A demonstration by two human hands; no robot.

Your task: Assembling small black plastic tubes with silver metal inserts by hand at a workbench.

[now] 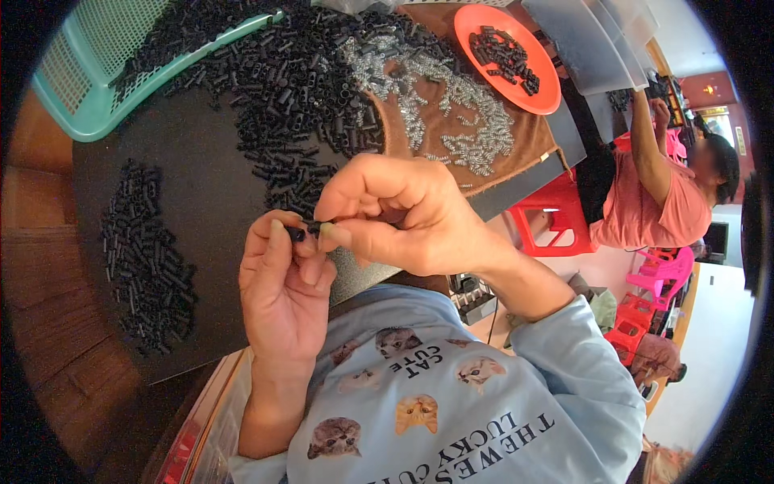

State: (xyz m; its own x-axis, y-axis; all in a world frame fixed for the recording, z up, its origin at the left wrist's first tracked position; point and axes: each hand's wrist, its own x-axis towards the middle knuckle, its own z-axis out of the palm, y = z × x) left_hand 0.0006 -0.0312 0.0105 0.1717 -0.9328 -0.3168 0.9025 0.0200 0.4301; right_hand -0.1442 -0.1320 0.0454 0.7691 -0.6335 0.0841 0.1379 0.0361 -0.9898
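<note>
Over the table (214, 173), the left hand (278, 290) pinches a black tube (296, 233) in its grip and the right hand (423, 211), at its two o'clock, grips a black piece (314, 228) just beside that tube.

Black pieces (297, 234), orange plate (543, 63)

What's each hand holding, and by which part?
Left hand pinches a small black tubular piece behind its exposed end; right hand pinches another black piece, exact spot hidden.
</note>
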